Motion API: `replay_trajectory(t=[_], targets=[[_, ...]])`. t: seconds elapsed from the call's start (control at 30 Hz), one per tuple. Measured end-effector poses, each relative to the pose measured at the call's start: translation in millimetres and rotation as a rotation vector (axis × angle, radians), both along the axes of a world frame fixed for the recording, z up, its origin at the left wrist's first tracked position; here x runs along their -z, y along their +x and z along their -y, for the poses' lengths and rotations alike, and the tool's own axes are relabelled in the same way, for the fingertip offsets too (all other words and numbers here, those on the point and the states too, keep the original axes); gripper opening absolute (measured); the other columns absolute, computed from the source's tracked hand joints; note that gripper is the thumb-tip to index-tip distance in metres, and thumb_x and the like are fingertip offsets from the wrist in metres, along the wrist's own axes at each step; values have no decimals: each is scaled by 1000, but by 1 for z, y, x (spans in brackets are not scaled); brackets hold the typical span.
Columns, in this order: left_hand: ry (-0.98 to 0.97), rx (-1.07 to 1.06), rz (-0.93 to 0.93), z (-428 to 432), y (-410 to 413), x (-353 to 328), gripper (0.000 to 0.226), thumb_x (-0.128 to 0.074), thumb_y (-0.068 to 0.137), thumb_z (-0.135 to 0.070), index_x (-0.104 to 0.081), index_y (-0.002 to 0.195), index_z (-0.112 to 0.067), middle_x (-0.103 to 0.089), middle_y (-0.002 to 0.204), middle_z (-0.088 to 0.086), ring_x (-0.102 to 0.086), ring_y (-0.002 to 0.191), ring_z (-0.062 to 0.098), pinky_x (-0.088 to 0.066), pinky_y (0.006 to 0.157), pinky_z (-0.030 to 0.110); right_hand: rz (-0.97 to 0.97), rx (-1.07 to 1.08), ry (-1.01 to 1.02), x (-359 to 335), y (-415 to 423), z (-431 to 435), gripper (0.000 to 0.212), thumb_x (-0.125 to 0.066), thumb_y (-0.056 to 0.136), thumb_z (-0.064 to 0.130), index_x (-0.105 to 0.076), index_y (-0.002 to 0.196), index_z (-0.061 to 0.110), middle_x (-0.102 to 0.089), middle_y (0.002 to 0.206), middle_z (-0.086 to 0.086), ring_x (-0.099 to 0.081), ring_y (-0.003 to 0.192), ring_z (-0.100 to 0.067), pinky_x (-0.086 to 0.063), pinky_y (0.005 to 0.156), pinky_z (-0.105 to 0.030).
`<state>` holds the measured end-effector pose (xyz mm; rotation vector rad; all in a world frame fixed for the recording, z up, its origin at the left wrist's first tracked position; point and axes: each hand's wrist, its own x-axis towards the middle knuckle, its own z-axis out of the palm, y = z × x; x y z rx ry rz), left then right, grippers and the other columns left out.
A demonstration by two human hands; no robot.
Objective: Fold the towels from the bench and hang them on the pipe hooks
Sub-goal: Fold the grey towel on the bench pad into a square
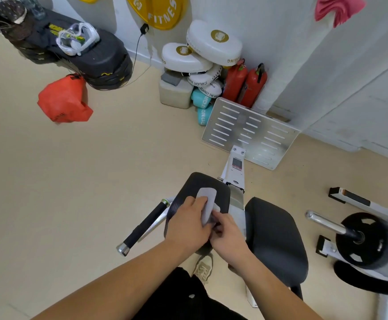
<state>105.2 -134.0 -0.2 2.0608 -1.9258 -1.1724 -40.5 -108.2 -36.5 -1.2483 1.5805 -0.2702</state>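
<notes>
Left hand point(188, 219): fingers bent over the left long edge of the towel, holding it down.
Towel point(208, 200): small and pale grey, folded into a narrow strip. It lies on the pad between both hands, with its far end free.
Right hand point(226, 234): fingertips drawn together, pinching the towel's near end.
Pad point(220, 188): black, narrow, with rounded edges; it bears the towel.
Risk, unfolding: if either hand lets go before the other takes the whole strip, the layers will likely spring open.
Risk, slipping: the pad looks smooth and gives little room. A push toward the far end could send the towel onto the floor.
Risk, lifting: a pinch on one end alone would probably let the strip droop and fall out of its fold.
Stack point(100, 58): black step boards by the wall at far left, well apart.
Bag point(63, 100): red, on the floor near the stack.
Handle point(145, 225): black grip bar just left of the pad, close to the left forearm; a sleeve or towel could snag on it.
Extinguishers point(246, 82): two, red, against the wall.
Plate point(250, 132): slotted metal, tilted, beyond the pad; it likely blocks a straight step to the wall.
Seat point(278, 241): second black cushion, right of the right hand.
Pink towel point(338, 9): hangs high at right; its hook is hidden.
Weight point(366, 240): black disc on a bar at far right, a tripping hazard.
</notes>
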Motion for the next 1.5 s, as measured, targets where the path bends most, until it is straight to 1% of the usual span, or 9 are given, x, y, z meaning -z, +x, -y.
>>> replay_trajectory(t=[0.2,0.43,0.6,0.8,0.87,1.0,1.1,1.27,1.5], targets=[[73,227,113,-11,-24,17,54,-52,99,-29,-33,150,-27,-40,136,4,-54,119,26,-56,91,42,240,341,277,-14,-19,-7,72,-47,97,-8,-36,154,35,-54,144,12,-60,127,-17,-51,109,-36],[52,-189,117,-6,-12,38,57,-71,85,-38,-42,133,-27,-47,127,0,-56,113,22,-58,89,40,157,90,226,-26,-27,5,71,-40,103,1,-30,157,46,-49,137,16,-54,118,-5,-46,86,-13],[245,-230,18,-4,-12,55,58,-73,77,-51,-47,120,-22,-58,113,-2,-64,102,23,-60,87,41,25,-36,327,-18,-26,5,62,-38,107,18,-20,159,48,-54,133,7,-58,111,-14,-52,96,-27],[159,91,-159,19,9,43,43,-76,77,-41,-59,114,-28,-60,103,-5,-61,92,15,-50,78,26,-33,282,210,-43,-17,4,44,-62,100,31,-45,141,33,-57,134,11,-62,105,-9,-46,76,-13],[99,246,-181,32,23,26,42,-75,75,-41,-64,115,-32,-58,100,-8,-59,91,13,-44,72,21,-28,341,125,-65,-19,5,62,-76,91,33,-38,140,37,-55,124,21,-61,100,-2,-50,66,-8],[-29,620,-187,47,48,-19,45,-74,76,-35,-68,121,-38,-55,100,-16,-55,92,2,-42,73,16,-80,39,45,-114,-21,0,93,-83,77,32,-31,153,48,-34,155,25,-41,136,-3,-44,113,-32],[-105,729,-242,41,63,-61,46,-73,78,-34,-67,123,-40,-55,102,-22,-52,94,-7,-42,78,11,-106,-63,36,-145,-10,-14,57,-85,74,37,-55,122,42,-51,140,25,-55,121,0,-48,100,-28],[-161,619,-385,10,97,-109,51,-83,74,-35,-65,122,-35,-60,111,-22,-57,105,-2,-48,88,15,-68,51,-71,-181,13,-50,35,-82,79,32,-58,104,32,-66,100,6,-64,89,-9,-51,69,-19],[257,220,-642,-30,160,-130,66,-95,67,-31,-62,124,-37,-67,119,-10,-67,106,7,-59,83,25,436,448,-109,-188,63,-108,44,-80,88,15,-62,127,20,-75,116,-3,-73,109,-23,-62,86,-33]])
